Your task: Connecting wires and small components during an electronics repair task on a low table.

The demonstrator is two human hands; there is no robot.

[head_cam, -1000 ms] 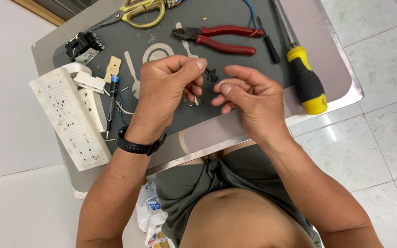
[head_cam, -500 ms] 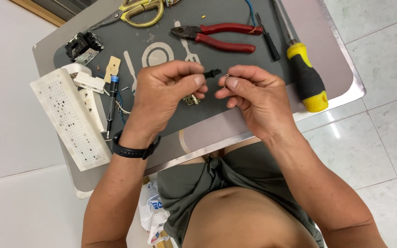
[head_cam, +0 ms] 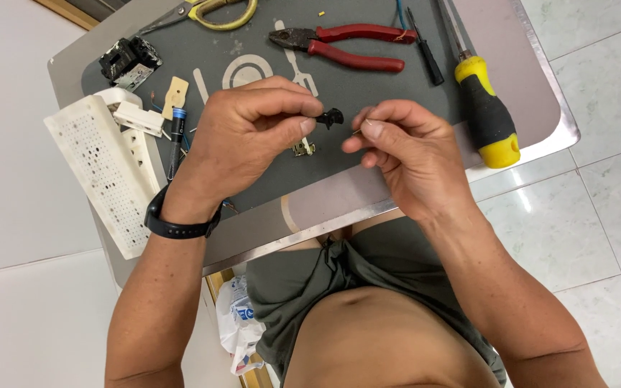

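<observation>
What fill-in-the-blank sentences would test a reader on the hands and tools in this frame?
1. The left hand pinches a small ____ part at its fingertips.
2. The pliers on the grey mat have ____ handles.
3. The black wristband is worn on the ____ wrist.
4. The screwdriver beside the right hand has a yellow and ____ handle.

Missing words: black; red; left; black
</observation>
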